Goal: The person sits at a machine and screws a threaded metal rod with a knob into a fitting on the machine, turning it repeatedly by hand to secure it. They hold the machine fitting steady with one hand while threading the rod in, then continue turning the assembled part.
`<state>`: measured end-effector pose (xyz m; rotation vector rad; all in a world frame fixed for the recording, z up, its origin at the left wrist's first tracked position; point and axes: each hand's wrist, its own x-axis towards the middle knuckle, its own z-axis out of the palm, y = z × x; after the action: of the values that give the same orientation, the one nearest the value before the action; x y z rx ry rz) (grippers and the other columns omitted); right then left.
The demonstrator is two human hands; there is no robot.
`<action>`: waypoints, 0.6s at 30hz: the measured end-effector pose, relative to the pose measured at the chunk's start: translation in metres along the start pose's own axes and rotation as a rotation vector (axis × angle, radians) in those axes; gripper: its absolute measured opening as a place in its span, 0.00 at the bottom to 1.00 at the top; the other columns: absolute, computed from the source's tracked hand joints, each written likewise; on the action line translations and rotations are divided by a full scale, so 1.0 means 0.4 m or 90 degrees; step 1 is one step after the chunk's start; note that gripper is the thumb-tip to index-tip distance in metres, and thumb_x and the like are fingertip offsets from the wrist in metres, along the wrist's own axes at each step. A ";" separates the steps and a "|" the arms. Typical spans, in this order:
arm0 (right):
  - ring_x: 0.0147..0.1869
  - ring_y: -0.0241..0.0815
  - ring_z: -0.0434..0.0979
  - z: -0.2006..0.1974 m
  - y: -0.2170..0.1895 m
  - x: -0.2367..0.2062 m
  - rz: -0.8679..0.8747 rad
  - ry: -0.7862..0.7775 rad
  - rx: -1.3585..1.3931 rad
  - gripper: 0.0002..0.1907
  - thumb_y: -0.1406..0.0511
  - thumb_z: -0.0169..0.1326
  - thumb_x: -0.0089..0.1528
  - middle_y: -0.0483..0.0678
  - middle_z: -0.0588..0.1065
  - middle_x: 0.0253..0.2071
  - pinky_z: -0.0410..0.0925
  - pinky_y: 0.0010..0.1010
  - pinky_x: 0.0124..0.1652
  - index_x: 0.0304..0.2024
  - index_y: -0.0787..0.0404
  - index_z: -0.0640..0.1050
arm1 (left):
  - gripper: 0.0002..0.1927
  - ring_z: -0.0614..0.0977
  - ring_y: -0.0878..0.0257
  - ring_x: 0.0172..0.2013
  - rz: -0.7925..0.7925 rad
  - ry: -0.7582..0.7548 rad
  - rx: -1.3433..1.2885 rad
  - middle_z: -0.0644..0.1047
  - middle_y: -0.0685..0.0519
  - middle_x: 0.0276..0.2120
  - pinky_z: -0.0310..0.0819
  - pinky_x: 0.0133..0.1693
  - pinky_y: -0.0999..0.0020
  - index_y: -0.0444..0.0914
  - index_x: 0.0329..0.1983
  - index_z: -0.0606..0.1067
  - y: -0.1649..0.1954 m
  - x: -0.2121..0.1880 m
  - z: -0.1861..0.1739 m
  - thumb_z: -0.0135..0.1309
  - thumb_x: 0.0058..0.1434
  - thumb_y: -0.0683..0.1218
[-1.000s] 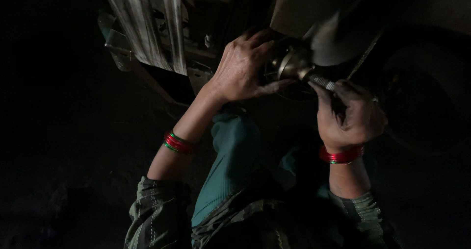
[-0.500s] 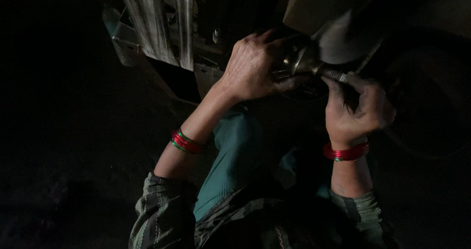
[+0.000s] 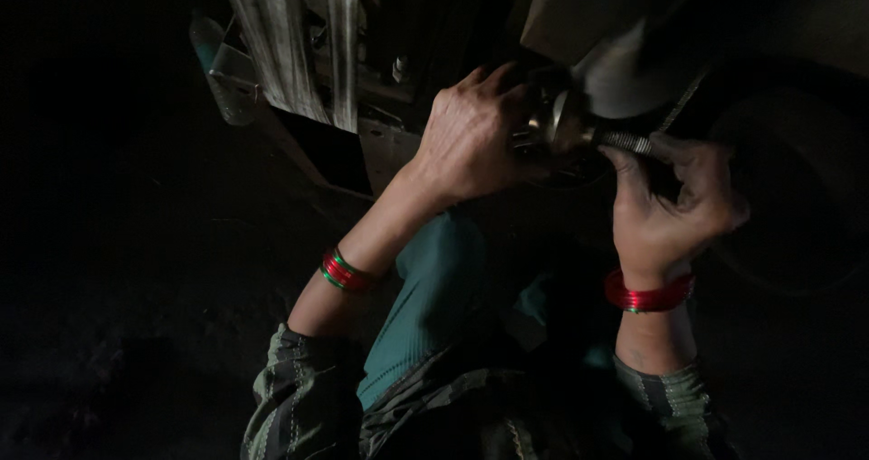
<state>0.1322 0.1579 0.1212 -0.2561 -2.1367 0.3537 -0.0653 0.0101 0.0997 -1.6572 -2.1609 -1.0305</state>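
Observation:
My left hand (image 3: 471,138) is wrapped around a round brass-coloured metal part (image 3: 554,123) that sticks out from a dark machine. A threaded metal rod (image 3: 625,140) runs out of that part to the right. My right hand (image 3: 665,208) has its fingers closed on the end of this rod. Both wrists carry red and green bangles (image 3: 344,272). The scene is very dim and the part's far side is hidden behind my left hand.
A pale ribbed metal housing (image 3: 290,48) with a bracket (image 3: 233,81) hangs at the upper left. A large dark wheel-like round shape (image 3: 797,188) lies at the right. My teal-clothed knee (image 3: 434,288) sits between my arms. The floor around is black.
Both hands and the machine have shifted a little right and down in view. My right hand has turned slightly on the rod; the left keeps its grip on the round part.

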 end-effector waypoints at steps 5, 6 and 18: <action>0.43 0.39 0.86 -0.017 -0.005 -0.001 -0.007 0.018 -0.009 0.16 0.64 0.73 0.70 0.48 0.83 0.42 0.77 0.21 0.43 0.44 0.67 0.78 | 0.43 0.72 0.35 0.61 -0.046 -0.008 -0.035 0.71 0.36 0.62 0.78 0.46 0.48 0.37 0.60 0.75 0.010 -0.025 0.015 0.70 0.49 0.67; 0.43 0.39 0.86 -0.018 -0.005 -0.002 -0.009 0.020 -0.007 0.16 0.64 0.74 0.70 0.48 0.83 0.42 0.77 0.21 0.43 0.44 0.67 0.78 | 0.43 0.72 0.35 0.63 -0.039 -0.003 -0.037 0.70 0.36 0.63 0.78 0.47 0.48 0.37 0.62 0.74 0.009 -0.029 0.016 0.69 0.51 0.67; 0.45 0.39 0.85 0.014 0.030 -0.010 0.030 0.002 0.030 0.17 0.69 0.76 0.69 0.50 0.82 0.43 0.78 0.23 0.46 0.45 0.68 0.77 | 0.44 0.73 0.37 0.61 -0.054 -0.075 0.025 0.69 0.34 0.62 0.77 0.48 0.48 0.34 0.57 0.75 -0.018 -0.019 0.056 0.66 0.51 0.71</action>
<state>0.1303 0.1669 0.1113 -0.2804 -2.1187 0.4294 -0.0642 0.0182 0.0764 -1.6595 -2.3297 -0.9271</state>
